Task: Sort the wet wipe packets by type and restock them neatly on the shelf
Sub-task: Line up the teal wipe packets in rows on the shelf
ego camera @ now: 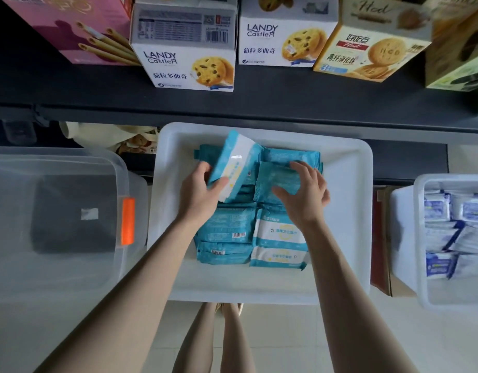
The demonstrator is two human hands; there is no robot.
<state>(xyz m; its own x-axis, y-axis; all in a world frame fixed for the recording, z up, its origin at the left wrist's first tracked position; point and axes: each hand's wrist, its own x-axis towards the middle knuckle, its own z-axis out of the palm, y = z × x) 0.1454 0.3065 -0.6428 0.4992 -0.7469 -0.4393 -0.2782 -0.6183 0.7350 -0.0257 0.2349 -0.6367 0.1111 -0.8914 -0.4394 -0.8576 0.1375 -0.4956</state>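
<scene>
A white bin (348, 200) in the middle holds several teal wet wipe packets (227, 230), some face up with white labels (282, 232). My left hand (199, 191) grips one teal-and-white packet (234, 168) tilted up above the pile, thumb across its lower edge. My right hand (306, 193) reaches over the pile with curled fingers touching a teal packet (277, 179) that lies face down. A second bin (421, 238) at the right holds several blue-and-white wipe packets (453, 232).
A dark shelf (259, 103) above the bins carries cookie boxes (189, 49) and a pink box (71, 25). A clear lidded tub (57, 224) with an orange latch stands at the left. Pale floor tiles (286, 340) and my legs show below the bin.
</scene>
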